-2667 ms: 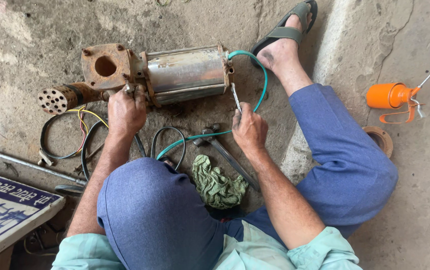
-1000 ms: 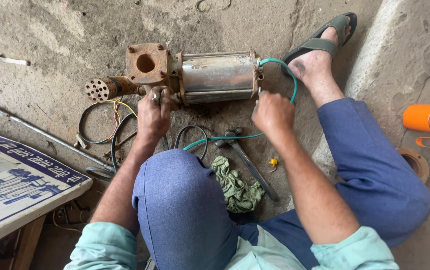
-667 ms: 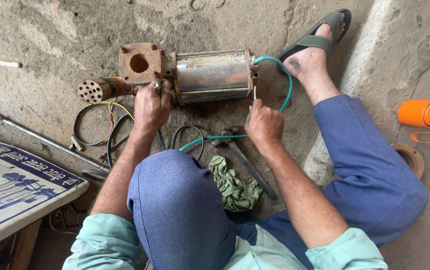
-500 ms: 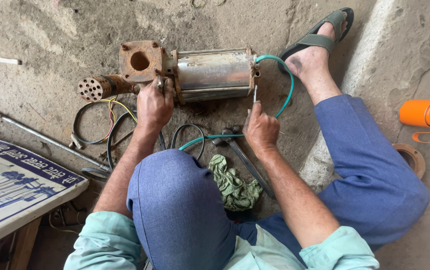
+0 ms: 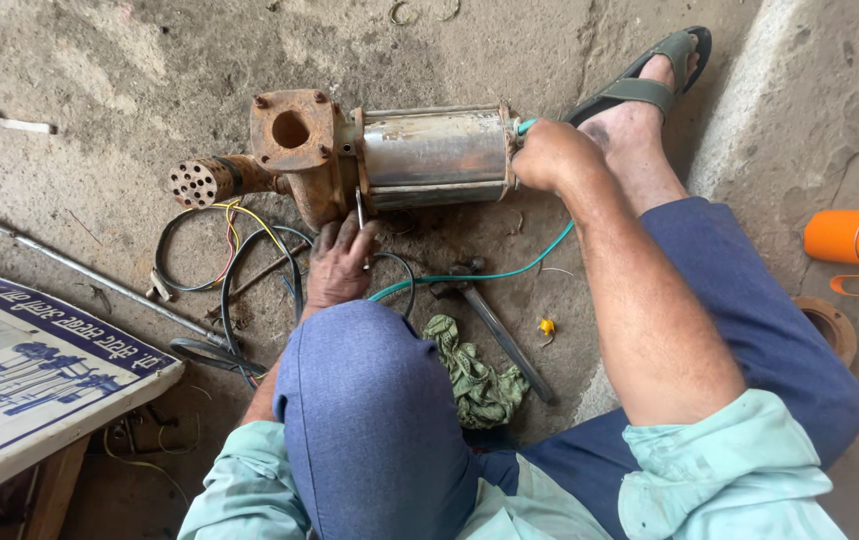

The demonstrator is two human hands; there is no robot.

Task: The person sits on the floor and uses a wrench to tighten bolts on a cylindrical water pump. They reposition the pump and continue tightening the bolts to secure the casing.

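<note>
Since half a second ago, the right hand (image 5: 548,155) has left the spot near the green wire and now presses against the right end of the metal pump (image 5: 420,155), its grip curled around that end where the green wire (image 5: 490,275) enters; whether the fingers pinch the wire itself cannot be told. Seen from above, a person sits on a rough concrete floor (image 5: 100,90) with knees raised, wearing blue trousers and a pale green shirt. The pump lies on its side on the floor in front of the knees: a dull silver cylinder joined on its left to a rusty housing with a round hole, and a perforated rusty nozzle (image 5: 202,181) pointing further left. The left hand (image 5: 340,265) rests just below the rusty housing, its grip closed narrowly on a thin metal tool (image 5: 360,212) that points up at the pump. Loops of black, yellow and red wires (image 5: 220,250) lie to the left of that hand. A hammer (image 5: 495,330) and a crumpled green rag (image 5: 475,375) lie between the legs. A sandalled foot (image 5: 640,110) sits just right of the pump. An orange container (image 5: 855,238) stands well apart at the right edge, and a printed board (image 5: 30,370) lies at lower left.
</note>
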